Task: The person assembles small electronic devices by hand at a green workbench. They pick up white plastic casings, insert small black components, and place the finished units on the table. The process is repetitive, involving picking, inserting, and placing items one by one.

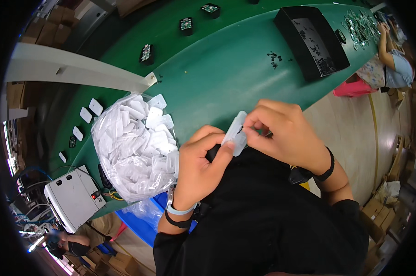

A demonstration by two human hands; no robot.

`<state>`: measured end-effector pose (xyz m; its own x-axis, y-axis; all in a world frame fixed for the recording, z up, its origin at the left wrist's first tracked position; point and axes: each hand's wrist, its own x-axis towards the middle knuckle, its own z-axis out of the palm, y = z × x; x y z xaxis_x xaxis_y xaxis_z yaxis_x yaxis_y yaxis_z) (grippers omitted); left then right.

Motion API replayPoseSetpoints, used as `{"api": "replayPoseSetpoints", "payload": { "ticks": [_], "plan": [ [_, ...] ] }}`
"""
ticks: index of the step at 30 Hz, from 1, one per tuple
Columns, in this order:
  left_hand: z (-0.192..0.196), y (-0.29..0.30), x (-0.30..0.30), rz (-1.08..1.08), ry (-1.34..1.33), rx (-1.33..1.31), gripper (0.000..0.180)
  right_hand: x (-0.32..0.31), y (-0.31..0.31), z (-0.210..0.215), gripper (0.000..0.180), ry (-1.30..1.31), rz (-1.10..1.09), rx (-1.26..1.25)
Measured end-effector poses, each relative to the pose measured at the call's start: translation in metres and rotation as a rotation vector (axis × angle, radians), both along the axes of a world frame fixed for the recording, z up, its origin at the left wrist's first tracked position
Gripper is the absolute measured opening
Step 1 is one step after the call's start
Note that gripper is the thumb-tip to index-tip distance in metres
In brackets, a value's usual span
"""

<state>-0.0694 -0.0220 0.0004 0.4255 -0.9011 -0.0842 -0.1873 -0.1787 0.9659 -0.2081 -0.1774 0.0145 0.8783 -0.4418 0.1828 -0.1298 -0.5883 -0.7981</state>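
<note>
My left hand (201, 165) grips a white, translucent plastic cover (236, 132) between thumb and fingers, in front of my body at the table's edge. Against the cover's right side, my right hand (281, 131) is closed in a pinch. A bit of something dark shows by its fingertips, too small to name. Left of my left hand lies a clear plastic bag (120, 152) full of similar white covers, some spilling out at its mouth.
A black open box (311, 43) holding small black parts stands at the far right of the green table (226, 73); loose black parts (274, 60) lie beside it. A metal post (83, 69) rises at left. Near a grey machine (74, 198), covers line the belt. People sit at both ends.
</note>
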Motion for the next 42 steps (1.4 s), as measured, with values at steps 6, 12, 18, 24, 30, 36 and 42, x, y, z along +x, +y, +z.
{"api": "replayPoseSetpoints", "payload": {
  "ticks": [6,12,18,24,30,36,42],
  "plan": [
    [0.001,0.001,-0.002,0.037,0.108,0.03,0.007,0.002,-0.009,0.002,0.03,0.079,-0.051,0.574],
    [-0.002,-0.004,-0.005,0.086,0.039,-0.003,0.009,0.0,-0.001,0.001,0.029,-0.008,-0.084,0.668],
    [-0.002,-0.008,-0.012,0.128,-0.052,-0.009,0.01,-0.006,0.001,0.0,0.027,-0.051,-0.038,0.824],
    [-0.004,-0.008,-0.011,0.117,-0.042,0.018,0.011,-0.012,0.001,-0.01,0.038,-0.208,0.096,1.019],
    [-0.007,-0.005,-0.008,0.04,0.276,0.112,0.015,-0.016,0.002,-0.042,0.06,-0.401,0.297,1.214],
    [-0.006,-0.001,-0.007,-0.014,0.325,0.143,0.018,-0.014,0.009,-0.066,0.066,-0.51,0.247,1.219],
    [-0.023,0.011,0.005,0.191,1.016,-0.054,0.043,-0.017,0.008,-0.069,0.066,-0.506,0.18,1.35]
  ]
}}
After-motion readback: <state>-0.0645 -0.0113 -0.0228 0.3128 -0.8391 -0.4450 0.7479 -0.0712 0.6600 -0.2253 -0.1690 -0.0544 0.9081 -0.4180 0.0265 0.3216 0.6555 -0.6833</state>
